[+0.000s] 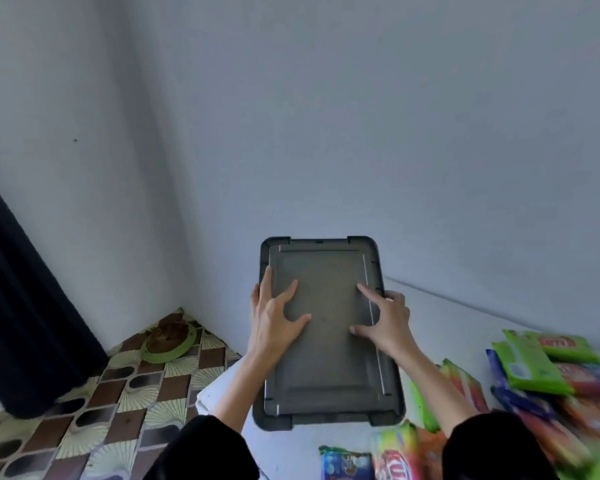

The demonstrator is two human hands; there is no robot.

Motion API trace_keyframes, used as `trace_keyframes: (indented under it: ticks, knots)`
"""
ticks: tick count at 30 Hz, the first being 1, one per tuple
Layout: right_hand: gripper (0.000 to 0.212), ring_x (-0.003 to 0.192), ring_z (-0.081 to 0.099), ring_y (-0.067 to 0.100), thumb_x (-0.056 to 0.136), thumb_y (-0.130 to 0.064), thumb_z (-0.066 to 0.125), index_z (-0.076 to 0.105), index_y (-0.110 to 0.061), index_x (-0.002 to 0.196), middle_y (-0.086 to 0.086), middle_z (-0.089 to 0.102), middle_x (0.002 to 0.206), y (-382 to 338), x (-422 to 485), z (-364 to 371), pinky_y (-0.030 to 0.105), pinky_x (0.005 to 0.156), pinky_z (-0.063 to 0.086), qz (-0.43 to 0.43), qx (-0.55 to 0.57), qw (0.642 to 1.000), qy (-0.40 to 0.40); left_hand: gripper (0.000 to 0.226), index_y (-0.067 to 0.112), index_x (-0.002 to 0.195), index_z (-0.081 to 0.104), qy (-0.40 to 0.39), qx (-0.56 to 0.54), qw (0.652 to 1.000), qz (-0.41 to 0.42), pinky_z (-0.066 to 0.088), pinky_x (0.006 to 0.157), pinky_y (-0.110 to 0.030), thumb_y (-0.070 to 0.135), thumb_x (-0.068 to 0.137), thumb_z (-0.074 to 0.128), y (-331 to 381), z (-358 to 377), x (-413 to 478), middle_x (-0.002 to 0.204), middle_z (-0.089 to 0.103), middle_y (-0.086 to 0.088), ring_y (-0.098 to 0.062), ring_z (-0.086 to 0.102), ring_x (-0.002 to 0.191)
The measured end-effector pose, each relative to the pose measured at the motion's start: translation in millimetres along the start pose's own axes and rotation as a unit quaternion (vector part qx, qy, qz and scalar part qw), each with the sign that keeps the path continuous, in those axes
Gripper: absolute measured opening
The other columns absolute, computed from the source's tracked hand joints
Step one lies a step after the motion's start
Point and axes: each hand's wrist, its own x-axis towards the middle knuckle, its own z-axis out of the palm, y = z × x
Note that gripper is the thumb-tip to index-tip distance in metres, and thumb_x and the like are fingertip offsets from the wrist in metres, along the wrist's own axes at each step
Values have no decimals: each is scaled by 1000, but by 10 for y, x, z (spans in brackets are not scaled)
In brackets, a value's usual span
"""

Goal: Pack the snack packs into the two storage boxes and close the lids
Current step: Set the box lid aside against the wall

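Several bright snack packs [534, 368] lie heaped at the right end of a white tabletop [447, 317]. Green ones sit on top of blue and orange ones, all blurred. More packs [397, 460] sit at the near edge, partly hidden behind the person's right forearm and black sleeve [492, 445]. Plain pale walls [361, 116] meet in a corner behind. To the left, a patterned tiled floor [118, 393] carries a green dish [168, 344] holding something brown, beside a dark curtain [25, 306].

At centre, both hands grip a grey lid [329, 362] by its long sides, over the tabletop's left end and clear of the heap. The left hand [274, 320] spreads thumb and forefinger flat on the top face, its other fingers along and round the left rim. The right hand [385, 323] mirrors it, thumb and forefinger on top and the remaining fingers curled over the right rim. Whether a box sits beneath the lid cannot be told.
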Motion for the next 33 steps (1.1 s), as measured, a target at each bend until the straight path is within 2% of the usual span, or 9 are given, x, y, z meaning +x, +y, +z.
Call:
trace_keyframes:
  ticks: [3, 7, 11, 17, 20, 24, 30, 33]
  knots:
    - [79, 131, 22, 32, 73, -17, 76, 37, -31, 140, 15, 22, 140, -200, -94, -468, 33, 109, 22, -41, 5, 993, 107, 64, 25, 133, 49, 51, -30, 992, 111, 21, 114, -42, 31, 75, 75, 349, -113, 305, 156, 13, -9, -33, 15, 139]
    - [81, 128, 25, 31, 73, -15, 76, 35, -33, 140, 15, 21, 138, -261, -217, -1266, 25, 102, 22, -62, -51, 976, 204, 65, 24, 132, 51, 96, -79, 970, 210, 25, 111, -42, 29, 73, 77, 1042, 24, 606, 153, 18, -16, -40, 21, 136]
    - [85, 125, 26, 31, 73, -16, 77, 31, -32, 142, 14, 20, 138, -138, -446, -2183, 33, 104, 31, -42, -130, 953, 270, 69, 27, 137, 43, 62, -141, 954, 256, 22, 112, -41, 29, 76, 74, 1937, 334, 682, 155, 9, -14, -37, 14, 139]
    - [86, 127, 29, 32, 73, -23, 77, 28, -29, 143, 17, 22, 137, 411, -966, -3406, 37, 103, 36, 12, -229, 911, 343, 73, 29, 140, 37, -4, -212, 922, 324, 21, 113, -42, 29, 77, 73, 3349, 879, 530, 156, 0, -11, -34, 7, 141]
    - [86, 127, 29, 33, 72, -22, 78, 29, -29, 142, 17, 22, 137, 868, -1215, -3820, 38, 102, 37, 41, -229, 900, 369, 74, 28, 140, 38, -24, -222, 910, 350, 22, 114, -44, 28, 76, 74, 3928, 1248, 335, 156, 0, -12, -35, 6, 141]
    - [87, 126, 28, 34, 72, -19, 78, 29, -30, 142, 17, 20, 137, 1598, -1449, -4186, 37, 103, 35, 61, -220, 896, 380, 78, 28, 141, 38, -36, -237, 908, 344, 26, 112, -47, 25, 73, 77, 4484, 1889, -21, 157, -2, -9, -37, 5, 141]
    - [85, 131, 24, 34, 74, -16, 75, 27, -30, 143, 17, 18, 140, 2602, -1657, -4365, 37, 106, 32, 89, -217, 894, 382, 82, 27, 141, 37, -51, -228, 907, 351, 31, 110, -53, 21, 70, 79, 4830, 2842, -495, 156, 2, -11, -41, 10, 139]
    - [89, 135, 22, 36, 76, -12, 73, 20, -31, 145, 19, 16, 142, 2947, -1653, -4352, 39, 109, 30, 110, -204, 901, 366, 86, 25, 142, 35, -62, -204, 913, 347, 31, 109, -55, 18, 69, 80, 4887, 3157, -623, 156, 4, -13, -43, 12, 139]
